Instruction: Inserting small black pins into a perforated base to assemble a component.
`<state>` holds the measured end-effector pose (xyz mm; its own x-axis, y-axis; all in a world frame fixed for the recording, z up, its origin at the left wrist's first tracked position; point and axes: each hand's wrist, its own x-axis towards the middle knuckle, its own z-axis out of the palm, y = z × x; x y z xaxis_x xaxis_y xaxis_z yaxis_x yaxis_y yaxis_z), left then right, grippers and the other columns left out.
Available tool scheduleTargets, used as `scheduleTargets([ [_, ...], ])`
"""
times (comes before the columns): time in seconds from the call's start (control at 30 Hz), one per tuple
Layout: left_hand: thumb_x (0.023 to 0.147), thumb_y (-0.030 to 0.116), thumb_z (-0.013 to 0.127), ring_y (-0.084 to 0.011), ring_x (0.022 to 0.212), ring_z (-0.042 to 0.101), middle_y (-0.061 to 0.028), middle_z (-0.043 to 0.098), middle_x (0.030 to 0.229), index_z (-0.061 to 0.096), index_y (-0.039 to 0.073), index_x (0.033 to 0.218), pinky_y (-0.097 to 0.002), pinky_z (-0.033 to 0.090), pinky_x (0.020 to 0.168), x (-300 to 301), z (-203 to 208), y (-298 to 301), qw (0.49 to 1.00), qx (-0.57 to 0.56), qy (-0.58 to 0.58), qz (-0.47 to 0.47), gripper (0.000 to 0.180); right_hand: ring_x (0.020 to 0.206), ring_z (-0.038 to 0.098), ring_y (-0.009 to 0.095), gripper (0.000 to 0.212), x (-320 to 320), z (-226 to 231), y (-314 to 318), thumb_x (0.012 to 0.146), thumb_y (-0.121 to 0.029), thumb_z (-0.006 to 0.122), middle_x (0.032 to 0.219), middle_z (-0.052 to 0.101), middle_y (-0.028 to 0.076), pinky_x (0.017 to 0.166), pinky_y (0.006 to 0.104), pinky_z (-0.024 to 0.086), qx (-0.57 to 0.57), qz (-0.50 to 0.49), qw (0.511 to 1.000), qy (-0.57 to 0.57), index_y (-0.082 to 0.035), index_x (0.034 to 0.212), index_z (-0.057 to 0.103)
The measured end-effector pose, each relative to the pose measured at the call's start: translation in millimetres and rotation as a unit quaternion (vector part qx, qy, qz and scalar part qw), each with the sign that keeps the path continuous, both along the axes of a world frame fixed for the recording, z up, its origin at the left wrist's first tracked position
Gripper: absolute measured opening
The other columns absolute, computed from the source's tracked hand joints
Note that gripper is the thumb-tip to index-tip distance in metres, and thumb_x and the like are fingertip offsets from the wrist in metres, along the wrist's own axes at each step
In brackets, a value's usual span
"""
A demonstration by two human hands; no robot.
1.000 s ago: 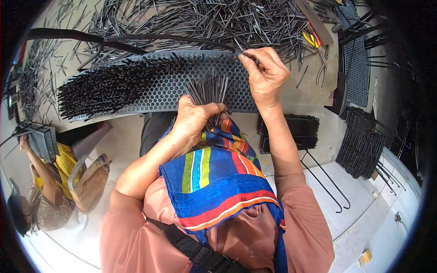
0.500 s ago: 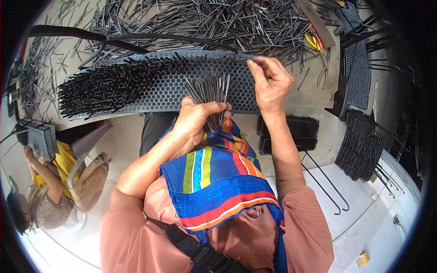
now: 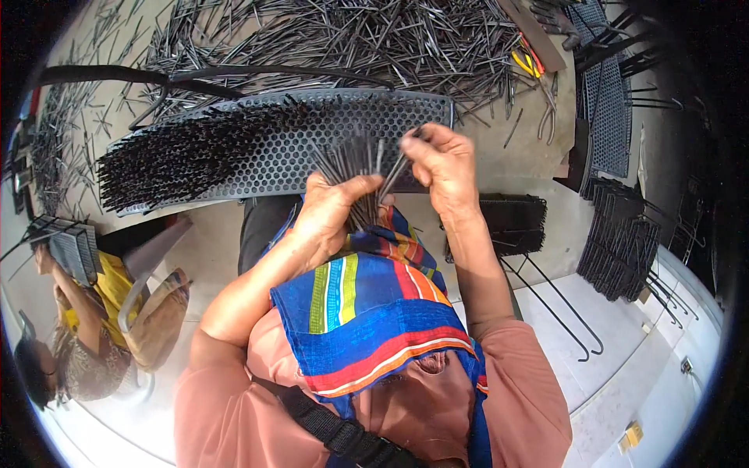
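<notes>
My left hand [image 3: 324,209] is closed round a bundle of thin dark strips [image 3: 349,165], which fan out upward over the near edge of a grey perforated plate [image 3: 285,162]. Just right of the bundle, my right hand [image 3: 451,168] pinches a single dark strip [image 3: 396,175]; its lower end meets the bundle by my left thumb. Motion blurs the right fingertips a little. Many dark strips [image 3: 168,156] stand packed upright in the plate's left part. Holes show bare across its middle.
Loose strips [image 3: 367,39] lie heaped on the table behind the plate, with yellow-and-red-handled pliers [image 3: 527,61] to the right. A black bent bar [image 3: 101,74] crosses at far left. Bristly black racks with long hooked rods [image 3: 511,222] stand lower right. A co-worker [image 3: 82,335] sits at left.
My right hand has come down and left from above the plate's right end to the bundle, where it now pinches a strip. The left hand keeps its grip; the view has shifted slightly.
</notes>
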<state>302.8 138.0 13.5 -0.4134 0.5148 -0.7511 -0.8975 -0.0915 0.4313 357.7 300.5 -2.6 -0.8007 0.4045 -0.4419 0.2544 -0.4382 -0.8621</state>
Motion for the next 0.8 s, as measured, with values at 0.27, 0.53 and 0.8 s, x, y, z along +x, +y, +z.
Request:
scheduleTargets([
  [0.27,0.081,-0.006,0.059,-0.0196,0.060,0.066,-0.0133,0.067,0.075,0.065,-0.005,0.085,-0.0307,0.055,0.052,3,3,2,0.999,-0.020,0.031,-0.008,0.007,0.061,0.048,0.005,0.009,-19,-7,29,0.082,0.002,0.071,0.080,0.062,0.002,0.053,0.0182,0.035,0.393,-0.174,0.884,0.187,0.003,0.091,0.070],
  [0.53,0.080,-0.005,0.060,-0.0200,0.061,0.066,-0.0131,0.067,0.075,0.065,-0.006,0.085,-0.0307,0.056,0.054,0,1,0,0.999,-0.024,0.023,-0.018,0.007,0.064,0.050,0.004,0.010,-27,-24,26,0.080,0.001,0.074,0.080,0.062,0.000,0.055,0.0185,0.037,0.458,-0.127,0.861,0.180,0.002,0.089,0.071],
  [0.8,0.079,-0.005,0.061,-0.0202,0.061,0.066,-0.0134,0.068,0.076,0.065,-0.006,0.084,-0.0301,0.055,0.055,0,-3,2,1.000,-0.021,0.001,-0.002,0.007,0.054,0.044,0.003,0.007,-24,-27,31,0.083,0.000,0.072,0.073,0.059,-0.002,0.049,0.0183,0.031,0.343,-0.209,0.898,0.183,0.001,0.089,0.070],
])
